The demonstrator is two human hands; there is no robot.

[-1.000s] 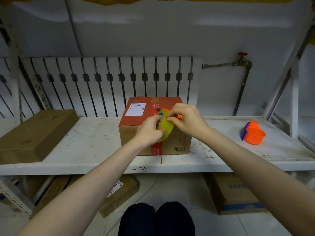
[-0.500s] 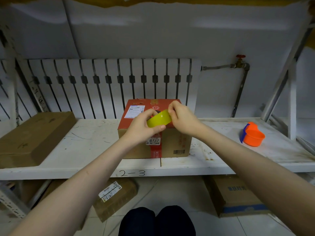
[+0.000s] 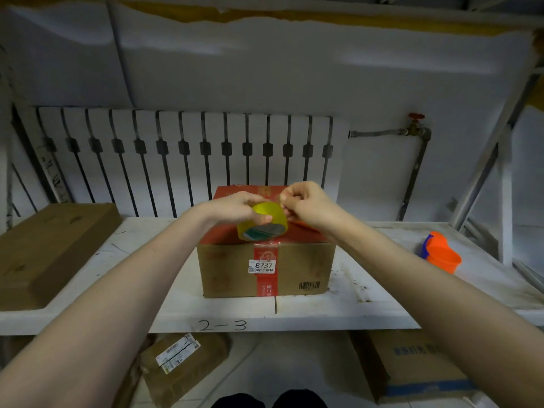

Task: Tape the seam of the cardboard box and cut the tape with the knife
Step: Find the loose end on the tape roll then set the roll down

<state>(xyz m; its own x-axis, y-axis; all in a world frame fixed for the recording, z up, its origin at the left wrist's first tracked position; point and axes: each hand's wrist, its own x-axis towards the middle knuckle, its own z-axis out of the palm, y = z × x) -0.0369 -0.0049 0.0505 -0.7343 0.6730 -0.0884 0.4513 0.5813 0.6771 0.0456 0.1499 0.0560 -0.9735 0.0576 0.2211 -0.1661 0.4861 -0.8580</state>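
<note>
Cardboard box (image 3: 265,269): one, red-topped, centre of white shelf (image 3: 141,260), front label "8737". Other boxes, three: one flat on shelf at left (image 3: 50,251), two on floor below (image 3: 182,363) (image 3: 412,366). Radiator (image 3: 182,160): one, behind shelf. Orange scoop (image 3: 441,257): one, on shelf at right. Tape roll (image 3: 263,220): one, yellow, held over box top. Left hand (image 3: 235,207) grips roll from above. Right hand (image 3: 309,204) just beside roll, fingers pinched at its edge; tape end not discernible.

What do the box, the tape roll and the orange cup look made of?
Box: matte brown cardboard, printed barcode and label. Tape roll: glossy yellowish translucent plastic film, probably. Orange cup: smooth, uniformly coloured, likely plastic.
</note>
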